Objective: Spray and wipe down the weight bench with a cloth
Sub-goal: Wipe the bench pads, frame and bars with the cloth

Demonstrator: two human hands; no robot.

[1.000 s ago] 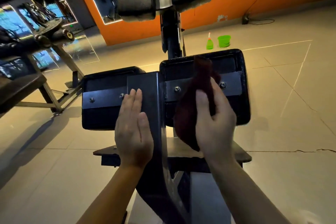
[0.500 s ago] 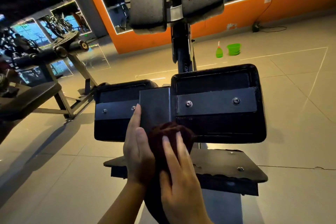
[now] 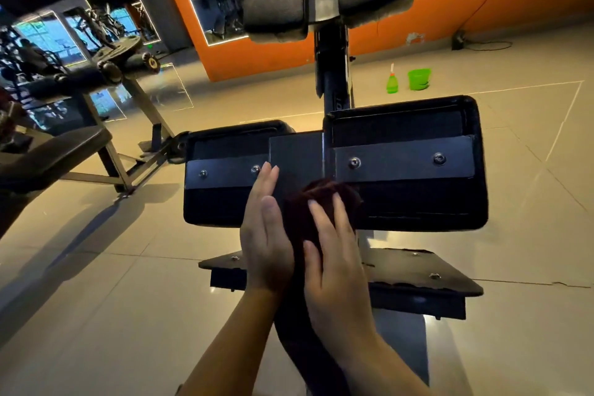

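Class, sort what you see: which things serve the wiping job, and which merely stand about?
For the job: dark red cloth, under the right hand; left hand; bench frame; green spray bottle.
Standing about: green bucket; other bench; wall cable.

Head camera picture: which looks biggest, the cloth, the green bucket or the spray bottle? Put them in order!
1. cloth, largest by far, but it is right by the camera
2. bucket
3. bottle, slimmer than the bucket beside it

Both green things stand far off on the floor, so they look tiny.
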